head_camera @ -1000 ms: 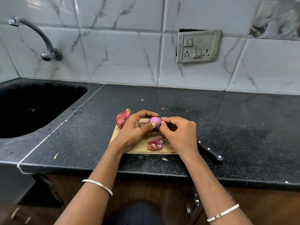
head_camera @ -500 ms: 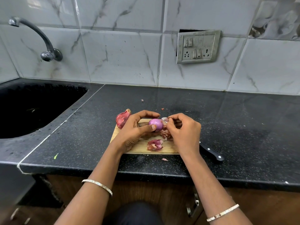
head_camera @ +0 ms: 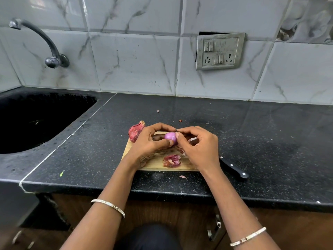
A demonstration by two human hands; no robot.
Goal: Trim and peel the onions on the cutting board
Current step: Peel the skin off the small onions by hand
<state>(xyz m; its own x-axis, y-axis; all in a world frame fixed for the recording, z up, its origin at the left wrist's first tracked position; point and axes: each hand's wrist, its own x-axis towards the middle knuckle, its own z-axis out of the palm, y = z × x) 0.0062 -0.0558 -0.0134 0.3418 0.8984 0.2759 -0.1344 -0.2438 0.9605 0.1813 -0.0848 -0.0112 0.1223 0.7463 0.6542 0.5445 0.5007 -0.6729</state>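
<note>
A small peeled purple onion (head_camera: 170, 136) is held just above the wooden cutting board (head_camera: 158, 164). My left hand (head_camera: 150, 143) grips it from the left with thumb and fingers. My right hand (head_camera: 198, 148) touches its right side with thumb and forefinger pinched at its top. An unpeeled red onion (head_camera: 135, 131) lies at the board's far left corner. Loose red peel (head_camera: 172, 161) rests on the board near its front edge. A black-handled knife (head_camera: 234, 169) lies right of the board, its blade hidden under my right hand.
The black granite counter (head_camera: 252, 134) stretches to the right. A dark sink (head_camera: 36, 120) with a wall tap (head_camera: 54, 60) sits at the left. A switch plate (head_camera: 219, 51) is on the tiled wall. Small peel scraps (head_camera: 182, 176) lie near the counter's front edge.
My right hand pulled a little away to the right, then came back against the onion. My left hand has kept its hold on the onion throughout.
</note>
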